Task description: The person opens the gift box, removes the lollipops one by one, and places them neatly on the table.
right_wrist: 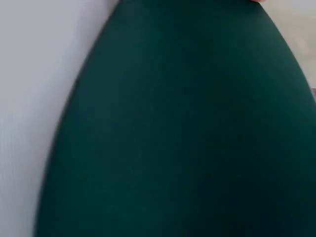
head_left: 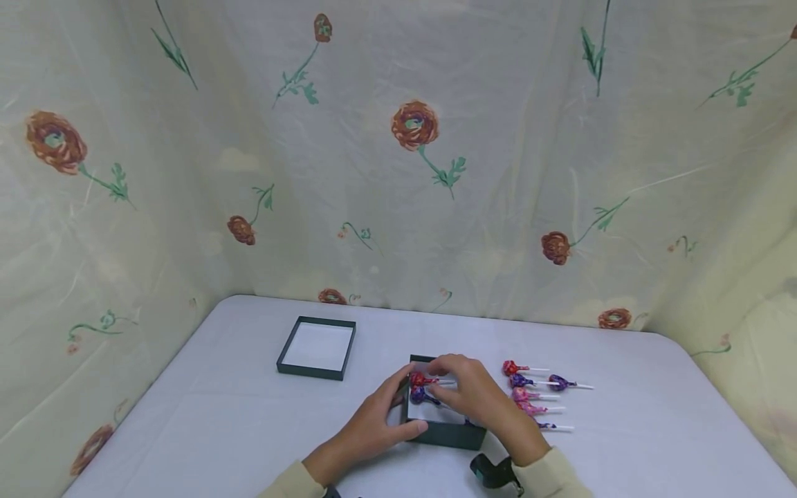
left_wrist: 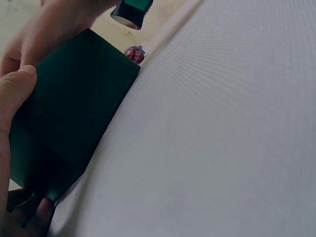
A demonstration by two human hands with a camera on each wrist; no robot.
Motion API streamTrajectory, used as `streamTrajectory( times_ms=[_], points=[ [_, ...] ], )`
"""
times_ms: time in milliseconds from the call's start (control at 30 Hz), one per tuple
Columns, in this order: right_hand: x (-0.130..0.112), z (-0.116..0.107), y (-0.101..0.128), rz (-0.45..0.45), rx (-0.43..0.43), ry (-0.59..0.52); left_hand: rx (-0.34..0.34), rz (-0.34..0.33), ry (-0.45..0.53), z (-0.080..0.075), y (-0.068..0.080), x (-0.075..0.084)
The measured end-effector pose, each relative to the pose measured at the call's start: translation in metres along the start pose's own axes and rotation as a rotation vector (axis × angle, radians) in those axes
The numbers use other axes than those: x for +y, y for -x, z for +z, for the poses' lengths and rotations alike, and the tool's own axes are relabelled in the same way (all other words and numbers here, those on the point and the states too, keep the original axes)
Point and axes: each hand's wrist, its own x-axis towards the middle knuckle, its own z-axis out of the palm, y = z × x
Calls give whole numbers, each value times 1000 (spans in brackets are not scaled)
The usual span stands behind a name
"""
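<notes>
We see the dark green box near the front middle of the desk, and we take it as our landmark. The left hand grips the box's left wall, thumb curled along the front edge and fingers round the far side; the left wrist view shows the thumb pressed on the dark wall. The right hand reaches over the box from its right, and its fingers seem pinched on the stick of a red lollipop lying inside at the back, though we cannot tell how firmly. Just in front of it, also inside the box, lies a purple lollipop.

We judge the step in hand to be laying sweets into the box, the red one being set down beside the purple. The next move, as we read it, calls for the right hand to let go and reach right of the box, while the left keeps the box steady.

Counting: two lollipops inside the box; six or so loose lollipops on the desk just right of the box, red, purple and pink, one partly hidden. One box, and one lid lying open-side up, well apart to the back left of the box
</notes>
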Motion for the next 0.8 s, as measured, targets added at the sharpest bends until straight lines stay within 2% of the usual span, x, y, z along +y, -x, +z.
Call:
streamTrajectory(
  times_ms=[133, 267, 800],
  points=[
    [-1, 5, -2, -25, 5, 0, -3, 17, 5, -1, 0, -1],
    [-1, 9, -4, -28, 10, 45, 1, 30, -4, -1, -1, -2],
    [-1, 14, -4, 18, -43, 146, -2, 39, 15, 0, -1, -2]
  ],
)
